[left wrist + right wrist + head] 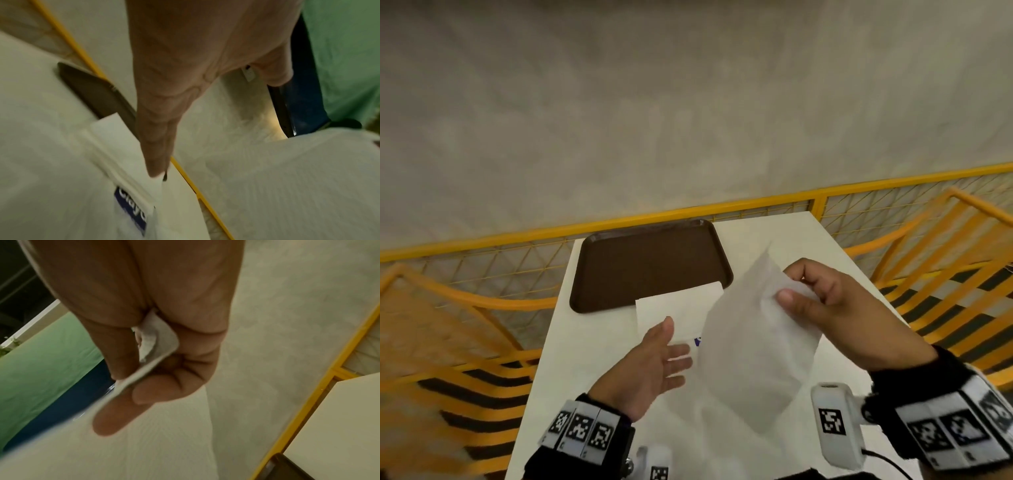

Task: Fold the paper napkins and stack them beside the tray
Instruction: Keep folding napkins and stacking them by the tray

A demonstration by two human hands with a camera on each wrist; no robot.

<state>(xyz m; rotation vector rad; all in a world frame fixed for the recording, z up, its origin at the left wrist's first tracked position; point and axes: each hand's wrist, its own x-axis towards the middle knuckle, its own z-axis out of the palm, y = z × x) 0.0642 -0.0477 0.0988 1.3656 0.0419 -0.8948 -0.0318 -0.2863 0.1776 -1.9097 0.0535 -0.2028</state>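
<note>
Here the right hand (822, 294) holds an unfolded napkin (750, 346) above the table (784, 233), probably so the sheet hangs free and can be squared before folding. Thumb and curled fingers (144, 395) pinch one upper corner; the rest of the sheet droops below and to the left of that pinch. The left hand (654, 366) is spread, palm up, fingers straight, holding nothing, just beside the hanging edge. Beyond its fingertips lies a folded napkin (678, 311), overlapping the near rim of the brown tray (592, 260).
</note>
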